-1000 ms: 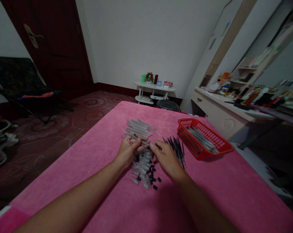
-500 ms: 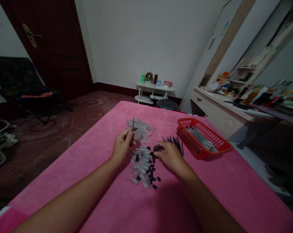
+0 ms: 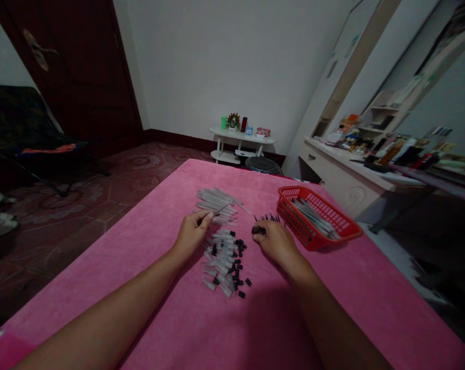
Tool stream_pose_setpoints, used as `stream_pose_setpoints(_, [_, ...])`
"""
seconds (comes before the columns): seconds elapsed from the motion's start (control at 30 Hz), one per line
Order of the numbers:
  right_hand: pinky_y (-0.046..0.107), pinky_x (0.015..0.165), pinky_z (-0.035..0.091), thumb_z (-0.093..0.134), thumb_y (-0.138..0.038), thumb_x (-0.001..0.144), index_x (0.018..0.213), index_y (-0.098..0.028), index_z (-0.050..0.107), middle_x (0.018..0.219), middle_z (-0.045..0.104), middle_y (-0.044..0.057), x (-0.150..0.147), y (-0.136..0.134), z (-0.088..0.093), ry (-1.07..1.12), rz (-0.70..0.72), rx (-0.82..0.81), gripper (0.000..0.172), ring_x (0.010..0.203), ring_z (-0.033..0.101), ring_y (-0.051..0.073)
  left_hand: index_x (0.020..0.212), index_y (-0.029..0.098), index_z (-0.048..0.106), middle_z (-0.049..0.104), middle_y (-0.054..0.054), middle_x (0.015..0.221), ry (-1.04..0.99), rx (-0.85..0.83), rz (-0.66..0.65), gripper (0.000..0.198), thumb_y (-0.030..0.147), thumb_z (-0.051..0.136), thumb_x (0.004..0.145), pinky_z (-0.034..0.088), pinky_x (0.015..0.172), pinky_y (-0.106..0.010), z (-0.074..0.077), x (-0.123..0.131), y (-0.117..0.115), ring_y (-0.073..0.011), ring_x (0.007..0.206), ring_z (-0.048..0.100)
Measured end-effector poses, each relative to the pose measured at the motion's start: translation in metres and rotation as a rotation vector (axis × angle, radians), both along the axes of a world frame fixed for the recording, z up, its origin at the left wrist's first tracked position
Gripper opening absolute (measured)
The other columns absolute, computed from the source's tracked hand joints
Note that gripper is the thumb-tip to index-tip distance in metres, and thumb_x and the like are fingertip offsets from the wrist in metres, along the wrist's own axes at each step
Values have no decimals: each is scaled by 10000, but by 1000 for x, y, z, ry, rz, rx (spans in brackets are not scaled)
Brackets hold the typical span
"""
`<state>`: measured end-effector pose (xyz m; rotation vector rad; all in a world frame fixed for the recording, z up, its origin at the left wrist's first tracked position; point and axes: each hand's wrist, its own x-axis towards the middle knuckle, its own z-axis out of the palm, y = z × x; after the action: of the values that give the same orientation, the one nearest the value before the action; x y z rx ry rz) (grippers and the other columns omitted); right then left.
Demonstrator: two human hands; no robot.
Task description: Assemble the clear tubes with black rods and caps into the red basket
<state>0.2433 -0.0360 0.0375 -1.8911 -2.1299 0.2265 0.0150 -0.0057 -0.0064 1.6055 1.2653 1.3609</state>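
Observation:
My left hand (image 3: 192, 230) is closed in a pinch on a thin pen barrel (image 3: 222, 208), which points up to the right over a pile of clear pen barrels (image 3: 212, 198). My right hand (image 3: 274, 240) has its fingers curled together in front of the thin black refills (image 3: 268, 218); what it holds, if anything, I cannot make out. Between and below the hands lies a heap of clear pen caps (image 3: 220, 262). Small black plugs (image 3: 238, 267) are scattered along the heap's right side.
A red plastic basket (image 3: 313, 241) holding several finished-looking pens (image 3: 315, 216) stands on the right of the pink cloth-covered table (image 3: 147, 288). Beyond the table are a small white stand (image 3: 242, 134) and a round black-topped stool (image 3: 262, 164). A cluttered dresser (image 3: 343, 164) is at right.
The pen barrel in my left hand has tipped from upright to slanting right. My right hand has moved right, from the black plugs to the refills.

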Motion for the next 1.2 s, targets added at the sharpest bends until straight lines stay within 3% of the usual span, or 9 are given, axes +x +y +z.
stream_pose_setpoints(0.2, [281, 633, 379, 593, -272, 774, 889, -231, 706, 895, 724, 74, 22, 5, 7, -188, -200, 27, 166, 874, 659, 244, 829, 122, 717, 688, -38, 774, 113, 38, -44, 327, 371, 505, 839, 413, 629, -247, -2, 1, -3, -181, 715, 585])
stream_pose_setpoints(0.5, [265, 595, 355, 623, -295, 753, 831, -230, 705, 859, 720, 55, 17, 5, 7, -181, -165, -57, 131, 846, 655, 221, 702, 135, 645, 601, -9, 653, 193, 57, -54, 347, 387, 468, 862, 350, 542, -227, -3, 1, -4, -149, 625, 523])
stream_pose_setpoints(0.77, [245, 710, 417, 596, -208, 783, 847, -212, 702, 868, 710, 38, -10, -1, -10, 75, 60, 15, 124, 830, 638, 171, 791, 133, 694, 640, -27, 697, 186, 53, -61, 341, 386, 475, 856, 400, 619, -255, -4, 2, -4, -170, 669, 557])
stream_pose_setpoints(0.87, [262, 806, 433, 568, -169, 812, 988, -202, 693, 972, 684, 61, -27, -7, -14, 172, 176, 112, 218, 916, 613, 177, 798, 132, 702, 678, -46, 758, 159, 53, -74, 326, 370, 486, 852, 420, 654, -267, -2, 3, -5, -185, 708, 583])
stream_pose_setpoints(1.07, [326, 982, 379, 443, 25, 790, 1254, -295, 574, 1253, 580, 32, -42, -14, -17, 214, 499, 189, 579, 1158, 478, 177, 805, 137, 707, 690, -49, 761, 132, 60, -93, 315, 374, 503, 843, 433, 662, -266, -3, 3, -4, -192, 729, 602])
stream_pose_setpoints(1.2, [345, 1004, 360, 438, 27, 797, 1200, -262, 613, 1257, 583, 44, -41, -11, -22, 201, 555, 178, 526, 1152, 483, 181, 725, 137, 687, 644, -26, 669, 153, 75, -84, 321, 362, 493, 848, 405, 596, -243, -5, 3, -4, -168, 659, 565])
